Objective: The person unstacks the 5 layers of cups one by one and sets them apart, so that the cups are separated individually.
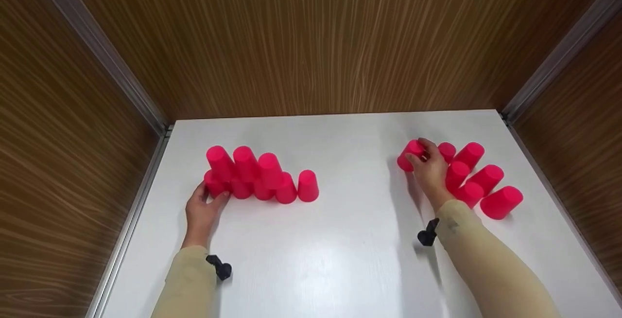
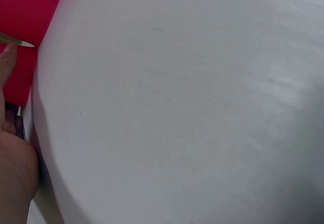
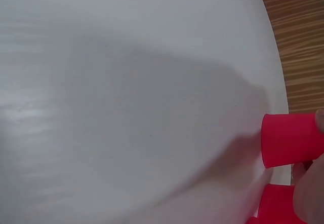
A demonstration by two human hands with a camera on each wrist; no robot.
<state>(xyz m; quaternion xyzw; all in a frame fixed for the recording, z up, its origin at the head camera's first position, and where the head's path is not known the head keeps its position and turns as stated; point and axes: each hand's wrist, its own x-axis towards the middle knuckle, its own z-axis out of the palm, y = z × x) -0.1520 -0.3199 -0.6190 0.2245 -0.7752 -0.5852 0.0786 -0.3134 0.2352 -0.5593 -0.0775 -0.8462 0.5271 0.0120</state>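
Observation:
Upside-down pink cups form a two-level wall on the left, with three upper cups [image 1: 246, 163] on a lower row [image 1: 285, 190]. My left hand [image 1: 200, 216] grips the leftmost lower cup [image 1: 212, 185], thumb on the near side and fingers around the left. In the left wrist view, the thumb lies against that cup [image 2: 23, 77]. Over on the right, my right hand [image 1: 430, 172] holds an upside-down pink cup [image 1: 408, 156] between thumb and fingers. The right wrist view shows this cup [image 3: 288, 140] close above the table, with part of the hand cut off.
Several more pink cups [image 1: 503, 202] stand in a cluster right of my right hand, some partly behind it. The white table [image 1: 316, 250] is bounded by wood-grain panels [image 1: 320, 41] at the back and both sides. Black wrist cameras [image 1: 427, 233] stick out from the sleeves.

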